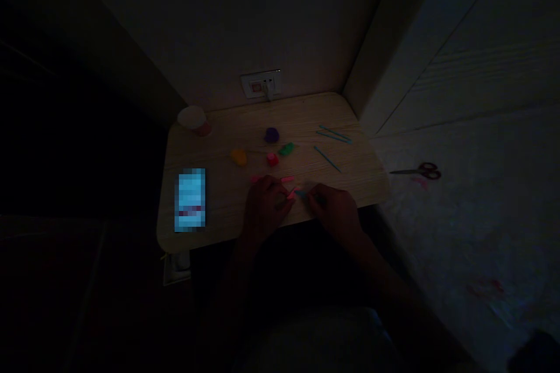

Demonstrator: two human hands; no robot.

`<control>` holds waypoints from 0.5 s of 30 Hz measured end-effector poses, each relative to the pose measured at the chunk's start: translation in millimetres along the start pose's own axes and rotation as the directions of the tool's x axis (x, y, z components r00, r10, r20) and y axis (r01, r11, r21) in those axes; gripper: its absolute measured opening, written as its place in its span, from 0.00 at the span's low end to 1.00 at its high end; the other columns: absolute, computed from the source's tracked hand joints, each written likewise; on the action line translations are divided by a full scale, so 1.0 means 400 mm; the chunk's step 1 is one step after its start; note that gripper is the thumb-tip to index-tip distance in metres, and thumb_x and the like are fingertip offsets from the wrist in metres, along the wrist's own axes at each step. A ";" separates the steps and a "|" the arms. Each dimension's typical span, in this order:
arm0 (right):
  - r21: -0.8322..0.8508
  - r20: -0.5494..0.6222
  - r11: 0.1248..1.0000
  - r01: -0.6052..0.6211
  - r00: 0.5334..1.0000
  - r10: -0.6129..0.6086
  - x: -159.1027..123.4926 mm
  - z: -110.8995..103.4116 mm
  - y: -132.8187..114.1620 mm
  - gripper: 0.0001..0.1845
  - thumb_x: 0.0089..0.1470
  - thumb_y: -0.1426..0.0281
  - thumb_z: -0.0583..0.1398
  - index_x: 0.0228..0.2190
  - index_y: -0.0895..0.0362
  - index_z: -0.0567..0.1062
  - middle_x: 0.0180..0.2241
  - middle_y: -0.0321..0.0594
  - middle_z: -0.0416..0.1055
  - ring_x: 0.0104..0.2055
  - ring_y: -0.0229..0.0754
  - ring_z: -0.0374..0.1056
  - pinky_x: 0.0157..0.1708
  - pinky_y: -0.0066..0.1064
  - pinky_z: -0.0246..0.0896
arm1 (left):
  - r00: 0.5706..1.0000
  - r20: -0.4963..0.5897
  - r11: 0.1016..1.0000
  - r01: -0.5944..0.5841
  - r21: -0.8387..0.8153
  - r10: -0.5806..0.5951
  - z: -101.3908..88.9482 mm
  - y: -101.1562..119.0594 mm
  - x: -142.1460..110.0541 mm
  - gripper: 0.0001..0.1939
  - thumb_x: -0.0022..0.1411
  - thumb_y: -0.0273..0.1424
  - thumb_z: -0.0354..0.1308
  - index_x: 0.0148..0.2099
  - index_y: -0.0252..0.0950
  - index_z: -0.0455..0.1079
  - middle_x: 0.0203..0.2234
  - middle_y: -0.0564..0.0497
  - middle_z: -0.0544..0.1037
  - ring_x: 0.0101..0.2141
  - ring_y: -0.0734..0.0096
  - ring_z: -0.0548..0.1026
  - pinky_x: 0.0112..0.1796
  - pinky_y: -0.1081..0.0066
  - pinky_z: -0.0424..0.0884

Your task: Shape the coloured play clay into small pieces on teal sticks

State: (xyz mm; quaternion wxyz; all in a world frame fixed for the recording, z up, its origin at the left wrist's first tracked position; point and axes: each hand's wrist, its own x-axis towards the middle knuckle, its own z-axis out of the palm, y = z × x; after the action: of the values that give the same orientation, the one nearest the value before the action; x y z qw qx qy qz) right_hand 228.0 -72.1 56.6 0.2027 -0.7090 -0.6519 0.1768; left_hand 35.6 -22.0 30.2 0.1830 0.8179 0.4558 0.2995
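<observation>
The room is very dark. My left hand (265, 207) and my right hand (335, 210) meet at the near edge of a small wooden table (219, 145). Between their fingertips is a small pink piece (292, 193) with a teal stick end (301, 193) against it. Both hands look pinched on these, the left on the pink piece, the right on the stick. More pink pieces (287, 179) lie just beyond. Lumps of clay sit further back: purple (272, 134), green (286, 148), red (272, 158), yellow (238, 156).
Teal sticks (335, 134) lie at the back right of the table, one more (327, 159) nearer. A lit phone (190, 199) lies at the left. A small tub (192, 118) stands at the back left. Scissors (420, 171) rest on the white surface to the right. A wall socket (261, 84) is behind.
</observation>
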 end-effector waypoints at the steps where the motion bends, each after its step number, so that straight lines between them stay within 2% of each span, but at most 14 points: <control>1: 0.004 -0.009 1.000 -0.007 1.000 0.007 0.001 0.000 0.003 0.10 0.64 0.65 0.60 0.34 0.54 0.80 0.33 0.41 0.82 0.33 0.46 0.77 0.32 0.31 0.55 | 1.000 0.004 1.000 0.001 0.002 -0.001 -0.001 0.001 0.000 0.07 0.62 0.32 0.68 0.38 0.39 0.73 0.40 0.50 0.76 0.45 0.59 0.75 0.51 0.57 0.70; 4: 0.022 -0.028 1.000 -0.006 1.000 0.006 0.001 0.001 0.005 0.10 0.65 0.65 0.60 0.34 0.54 0.80 0.33 0.41 0.82 0.34 0.46 0.77 0.32 0.31 0.55 | 1.000 0.017 1.000 -0.003 0.001 0.003 -0.004 0.004 0.003 0.06 0.62 0.31 0.68 0.37 0.40 0.73 0.40 0.50 0.76 0.44 0.60 0.75 0.50 0.58 0.70; 9: 0.045 0.018 0.997 0.060 0.998 -0.061 -0.001 0.003 -0.008 0.10 0.65 0.66 0.60 0.33 0.54 0.80 0.33 0.40 0.82 0.34 0.44 0.77 0.32 0.31 0.55 | 1.000 -0.008 1.000 -0.010 -0.013 0.010 -0.005 0.005 0.004 0.06 0.61 0.28 0.68 0.37 0.39 0.73 0.39 0.50 0.76 0.44 0.60 0.75 0.50 0.57 0.70; 15: -0.027 0.002 1.000 0.004 1.000 -0.004 -0.002 0.005 -0.010 0.11 0.65 0.65 0.60 0.33 0.54 0.80 0.32 0.41 0.82 0.32 0.44 0.76 0.30 0.30 0.51 | 1.000 -0.003 1.000 -0.001 -0.026 0.001 -0.005 0.007 0.003 0.05 0.63 0.31 0.67 0.38 0.39 0.73 0.39 0.50 0.76 0.44 0.60 0.75 0.51 0.58 0.70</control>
State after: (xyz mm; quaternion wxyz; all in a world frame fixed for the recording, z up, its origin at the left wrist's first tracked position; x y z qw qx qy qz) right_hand 223.3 -72.5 56.9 0.1932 -0.7101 -0.6559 0.1682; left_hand 36.5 -22.1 33.7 0.1927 0.8152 0.4520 0.3067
